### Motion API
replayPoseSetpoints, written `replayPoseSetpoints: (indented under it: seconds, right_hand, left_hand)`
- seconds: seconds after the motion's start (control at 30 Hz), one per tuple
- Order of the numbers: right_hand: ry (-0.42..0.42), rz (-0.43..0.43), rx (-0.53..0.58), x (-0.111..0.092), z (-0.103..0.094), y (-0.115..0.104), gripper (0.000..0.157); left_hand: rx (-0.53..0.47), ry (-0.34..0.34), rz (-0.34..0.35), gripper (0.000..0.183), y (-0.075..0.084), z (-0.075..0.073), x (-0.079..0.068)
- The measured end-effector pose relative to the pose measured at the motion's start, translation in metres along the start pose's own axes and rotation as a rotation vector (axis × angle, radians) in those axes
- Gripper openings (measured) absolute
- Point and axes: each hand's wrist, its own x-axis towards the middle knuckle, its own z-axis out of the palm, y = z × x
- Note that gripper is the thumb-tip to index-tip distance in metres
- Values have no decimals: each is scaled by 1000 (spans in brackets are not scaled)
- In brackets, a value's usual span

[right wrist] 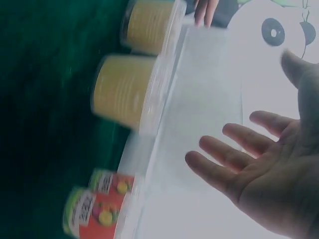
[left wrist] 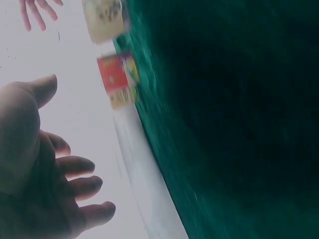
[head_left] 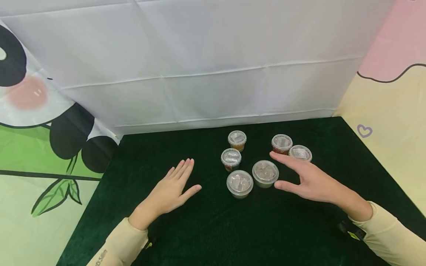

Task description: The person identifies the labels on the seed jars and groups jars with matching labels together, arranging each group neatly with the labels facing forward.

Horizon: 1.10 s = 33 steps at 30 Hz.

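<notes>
My left hand hovers over the left part of the dark green cloth, fingers straight, holding nothing. On the other side, my right hand is held with thumb and fingers spread, beside a lidded plastic cup. Another lidded cup is the nearest to me. Behind these sit smaller lidded cups: one with a dark label, one with orange-yellow sides, a red one and one partly hidden by my right hand. In the right wrist view, a large cup looks yellowish and a small cup has a fruit label.
Dark green cloth covers the table. A white sheet hangs behind it. Printed cloth with a panda stands at the left, and a pink and cream one at the right.
</notes>
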Motion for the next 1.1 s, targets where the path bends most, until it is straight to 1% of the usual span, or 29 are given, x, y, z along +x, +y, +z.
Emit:
replayPoseSetpoints:
  seconds: [0.1,0.17,0.23,0.33,0.47,0.57,0.73,0.9,1.03,1.1]
  right_hand:
    - [-28,10,116,2,8,-5,75]
    - [-56,22,234,3,13,-6,73]
    - [-93,37,345,5,18,-6,69]
    - [-168,66,445,7,26,-7,66]
    - [-261,111,485,8,35,-9,70]
    - [-307,141,506,9,40,-11,74]
    - [-375,174,548,12,52,-10,76]
    - [-439,224,656,16,66,-7,84]
    - [-443,278,688,19,72,-6,88]
    - [-440,291,689,20,74,-5,89]
  left_hand:
    - [-20,-6,54,86,13,7,7]
    - [-59,-23,88,87,23,10,12]
    - [-116,-51,115,87,32,12,16]
    - [-240,-108,122,88,45,13,23]
    - [-400,-168,106,86,56,19,32]
    - [-474,-192,96,84,59,26,40]
    - [-531,-196,71,84,61,34,50]
    - [-591,-184,43,83,67,41,54]
    - [-609,-165,23,80,74,43,54]
    - [-606,-162,13,79,77,44,54]
